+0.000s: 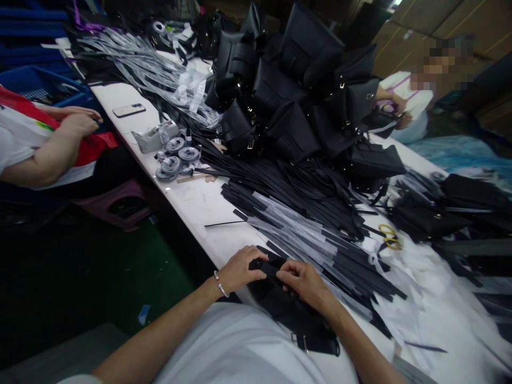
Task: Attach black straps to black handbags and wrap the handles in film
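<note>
White desk (195, 207) ran away beneath dim workshop light, a black bag (294, 312) lying at its near edge against the wearer's shirt. The left hand (241, 268) had thumb and fingers closed on one end of a short black strap (273, 271) at the bag's top; the right hand (303, 281) pinched its other side, fingers curled. The bag's body looked light and softly padded, likely to sag if lifted by a loose panel, and its smooth skin might slide or scuff; the firmer strap base seemed the best hold, clear of the metal buckle (306, 344) at 5 o'clock. From the hands, black strips (344, 261) partly wrapped in clear film spread toward 2 o'clock, with yellow-handled scissors (390, 237) just beyond. Clear coiled rolls (170, 166) sat at 10 to 11 o'clock, a phone (128, 110) farther that way, near a seated person's forearm (56, 152). Heaped black bags (294, 128) rose at 12 o'clock; past them, at 1 o'clock, another person's hands (394, 104) met a dark item before stacked cartons (436, 21).
</note>
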`<state>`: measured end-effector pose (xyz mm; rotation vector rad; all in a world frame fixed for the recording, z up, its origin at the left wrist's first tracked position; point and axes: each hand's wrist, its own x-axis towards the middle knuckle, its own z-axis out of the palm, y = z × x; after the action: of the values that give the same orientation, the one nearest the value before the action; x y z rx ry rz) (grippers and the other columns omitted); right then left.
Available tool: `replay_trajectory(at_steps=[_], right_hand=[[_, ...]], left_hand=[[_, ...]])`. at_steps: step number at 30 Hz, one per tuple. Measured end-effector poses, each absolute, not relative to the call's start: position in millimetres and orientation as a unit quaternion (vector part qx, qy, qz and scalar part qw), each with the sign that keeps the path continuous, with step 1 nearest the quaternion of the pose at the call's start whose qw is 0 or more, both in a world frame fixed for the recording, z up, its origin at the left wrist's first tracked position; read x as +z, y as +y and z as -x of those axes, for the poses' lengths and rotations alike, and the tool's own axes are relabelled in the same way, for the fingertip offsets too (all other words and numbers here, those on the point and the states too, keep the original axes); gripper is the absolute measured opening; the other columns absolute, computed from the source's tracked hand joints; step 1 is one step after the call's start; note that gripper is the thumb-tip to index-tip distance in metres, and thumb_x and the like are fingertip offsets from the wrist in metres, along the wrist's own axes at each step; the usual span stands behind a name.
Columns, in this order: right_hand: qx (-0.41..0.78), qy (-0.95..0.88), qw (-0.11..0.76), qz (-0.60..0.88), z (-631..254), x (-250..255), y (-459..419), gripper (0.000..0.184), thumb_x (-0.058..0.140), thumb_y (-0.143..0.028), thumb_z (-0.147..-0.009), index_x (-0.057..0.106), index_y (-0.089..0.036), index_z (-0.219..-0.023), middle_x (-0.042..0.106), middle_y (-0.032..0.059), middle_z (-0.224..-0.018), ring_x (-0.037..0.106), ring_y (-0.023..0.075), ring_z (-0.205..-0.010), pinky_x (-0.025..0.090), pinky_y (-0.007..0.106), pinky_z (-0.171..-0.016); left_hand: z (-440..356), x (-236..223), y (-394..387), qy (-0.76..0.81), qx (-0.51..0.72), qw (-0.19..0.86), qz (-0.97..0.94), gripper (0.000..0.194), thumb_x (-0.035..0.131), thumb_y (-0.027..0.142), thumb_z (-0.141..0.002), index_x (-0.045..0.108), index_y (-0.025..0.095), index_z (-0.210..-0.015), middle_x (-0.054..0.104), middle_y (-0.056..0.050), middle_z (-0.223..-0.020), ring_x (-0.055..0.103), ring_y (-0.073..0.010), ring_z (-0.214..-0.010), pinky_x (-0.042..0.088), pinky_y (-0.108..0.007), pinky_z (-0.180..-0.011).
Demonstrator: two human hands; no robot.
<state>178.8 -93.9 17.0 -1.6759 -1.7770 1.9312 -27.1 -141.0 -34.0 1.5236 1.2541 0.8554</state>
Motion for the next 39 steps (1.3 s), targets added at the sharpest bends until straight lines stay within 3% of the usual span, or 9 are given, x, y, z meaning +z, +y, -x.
replay_trajectory(at_steps=[3, 8, 13, 17, 19, 21, 34, 39], right_hand=[[0.648, -0.553, 0.033, 0.523, -176, 14, -100, 0.028, 0.06, -0.048, -0.076, 0.058, -0.019, -0.075, 0.061, -0.0036, -0.059, 0.052, 0.0097, -0.047, 0.038, 0.022, -0.046], [0.637, -0.565, 0.028, 0.523, -172, 13, -101, 0.03, 0.057, -0.05, -0.078, 0.057, -0.019, -0.078, 0.058, -0.005, -0.054, 0.046, 0.0078, -0.041, 0.033, 0.02, -0.042], [0.62, -0.578, 0.034, 0.53, -171, 15, -102, 0.025, 0.058, -0.044, -0.078, 0.06, -0.02, -0.085, 0.059, -0.0045, -0.057, 0.047, 0.0092, -0.043, 0.035, 0.021, -0.043], [0.525, -0.676, 0.082, 0.51, -172, 17, -103, 0.037, 0.068, -0.03, -0.073, 0.062, -0.026, -0.109, 0.069, -0.0009, -0.086, 0.063, 0.018, -0.078, 0.048, 0.029, -0.072], [0.466, -0.731, 0.091, 0.491, -171, 20, -103, 0.04, 0.069, -0.029, -0.073, 0.063, -0.029, -0.113, 0.069, 0.0008, -0.104, 0.062, 0.0221, -0.095, 0.046, 0.033, -0.087], [0.422, -0.768, 0.095, 0.471, -170, 22, -103, 0.037, 0.068, -0.03, -0.075, 0.064, -0.03, -0.112, 0.068, 0.0025, -0.11, 0.061, 0.024, -0.102, 0.045, 0.036, -0.092], [0.342, -0.834, 0.153, 0.406, -159, 24, -109, 0.017, 0.056, -0.025, -0.087, 0.068, -0.024, -0.098, 0.071, 0.0038, -0.087, 0.066, 0.0176, -0.08, 0.051, 0.028, -0.074], [0.303, -0.831, 0.162, 0.438, -156, 25, -108, 0.012, 0.057, -0.02, -0.083, 0.069, -0.022, -0.084, 0.069, 0.0018, -0.077, 0.065, 0.016, -0.072, 0.05, 0.026, -0.068]], left_hand=[[29, -33, -142, 0.491, 0.37, 0.472, -0.632, 0.02, 0.063, 0.033, -0.081, 0.069, 0.024, -0.097, 0.065, -0.004, -0.092, 0.055, -0.0215, -0.091, 0.04, -0.031, -0.086], [31, -29, -143, 0.483, 0.375, 0.456, -0.647, 0.03, 0.065, 0.036, -0.08, 0.067, 0.026, -0.109, 0.067, -0.005, -0.092, 0.056, -0.0218, -0.087, 0.04, -0.032, -0.085], [31, -27, -142, 0.487, 0.383, 0.427, -0.658, 0.028, 0.06, 0.037, -0.084, 0.068, 0.024, -0.108, 0.068, -0.006, -0.085, 0.057, -0.0211, -0.081, 0.041, -0.031, -0.079], [31, -29, -140, 0.478, 0.397, 0.399, -0.675, 0.026, 0.058, 0.039, -0.086, 0.069, 0.024, -0.104, 0.069, -0.006, -0.083, 0.057, -0.0206, -0.076, 0.042, -0.03, -0.075], [30, -30, -139, 0.478, 0.397, 0.393, -0.678, 0.025, 0.06, 0.038, -0.085, 0.07, 0.023, -0.101, 0.068, -0.006, -0.08, 0.057, -0.0203, -0.074, 0.043, -0.03, -0.073], [30, -29, -139, 0.483, 0.395, 0.398, -0.672, 0.023, 0.062, 0.036, -0.083, 0.07, 0.022, -0.098, 0.067, -0.006, -0.078, 0.057, -0.0197, -0.073, 0.043, -0.03, -0.072], [25, -27, -138, 0.522, 0.398, 0.513, -0.553, 0.009, 0.06, 0.019, -0.079, 0.068, 0.017, -0.077, 0.065, 0.001, -0.074, 0.059, -0.0128, -0.072, 0.044, -0.022, -0.069], [39, -39, -137, 0.465, 0.411, 0.531, -0.577, 0.022, 0.057, 0.025, -0.084, 0.066, 0.019, -0.103, 0.066, -0.004, -0.099, 0.06, -0.0168, -0.094, 0.045, -0.027, -0.087]])
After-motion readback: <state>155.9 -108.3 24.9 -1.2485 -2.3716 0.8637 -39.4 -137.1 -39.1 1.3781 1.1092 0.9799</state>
